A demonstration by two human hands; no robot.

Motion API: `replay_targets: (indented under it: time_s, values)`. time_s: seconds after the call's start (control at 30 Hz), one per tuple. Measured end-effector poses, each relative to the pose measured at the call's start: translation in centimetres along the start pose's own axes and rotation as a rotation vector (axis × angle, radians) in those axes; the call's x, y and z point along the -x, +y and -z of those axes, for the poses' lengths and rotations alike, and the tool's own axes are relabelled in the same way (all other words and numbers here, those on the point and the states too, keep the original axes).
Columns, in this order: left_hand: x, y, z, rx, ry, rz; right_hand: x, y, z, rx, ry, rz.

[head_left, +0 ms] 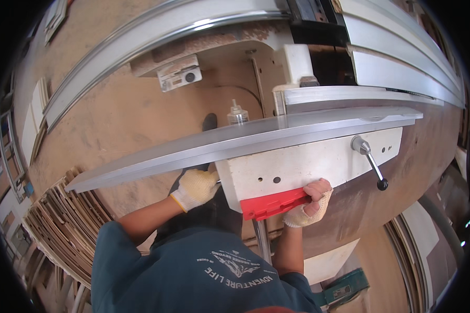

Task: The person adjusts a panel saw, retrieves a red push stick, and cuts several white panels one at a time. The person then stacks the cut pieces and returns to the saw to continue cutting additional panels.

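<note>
My right hand, in a pale knitted glove with bare fingertips, is closed at the right end of a red plastic strip. The strip lies along the lower edge of a white metal housing. Its fingers also touch that housing edge. Gloved as well, my left hand is curled at the housing's left end, below the long grey metal rail. A small shiny piece shows at its fingertips, too little visible to name.
A clamp lever with a black knob sticks out of the housing's right side. Stacked thin boards stand at left. Beyond the rail are a small bottle and the machine's white frame. A green power tool lies at lower right.
</note>
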State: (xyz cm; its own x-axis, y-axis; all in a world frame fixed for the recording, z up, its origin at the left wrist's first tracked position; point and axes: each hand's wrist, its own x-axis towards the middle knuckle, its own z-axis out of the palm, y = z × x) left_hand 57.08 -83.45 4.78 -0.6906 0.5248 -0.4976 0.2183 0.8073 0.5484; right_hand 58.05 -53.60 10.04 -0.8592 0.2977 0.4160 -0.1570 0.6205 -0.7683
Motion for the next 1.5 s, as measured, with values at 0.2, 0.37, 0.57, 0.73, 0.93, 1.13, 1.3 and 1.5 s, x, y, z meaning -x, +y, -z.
replay_targets:
  time_s: [0.2,0.37,0.57,0.73,0.93,1.13,1.3,1.5]
  values:
    - [0.7,0.4,0.1,0.000,0.083,-0.024,0.1,0.0,0.2,-0.099,0.005,-0.062]
    - [0.8,-0.3,-0.6,0.037,0.060,-0.012,1.6,2.4,0.7,-0.004,0.122,-0.013]
    - [4.8,-1.8,-0.5,0.551,0.190,-0.231,1.3,2.0,3.1,0.107,0.042,-0.319]
    - [17.9,-15.3,-9.8,0.617,-0.018,-0.111,-0.7,-5.7,0.1,0.281,-0.030,-0.262]
    - [47.1,-45.5,-19.4,0.368,0.125,0.957,5.6,-24.3,-22.4,0.988,-0.269,0.442]
    - [60.7,-61.2,-1.6,0.626,0.662,0.935,12.7,-44.0,-48.7,0.442,-0.831,0.821]
    - [66.4,-73.6,5.3,0.864,0.969,0.824,11.3,-53.3,-66.1,0.338,-0.821,0.676]
    - [79.7,-82.9,-6.2,1.087,0.843,1.431,14.0,-72.9,-92.5,-0.029,-0.983,0.430]
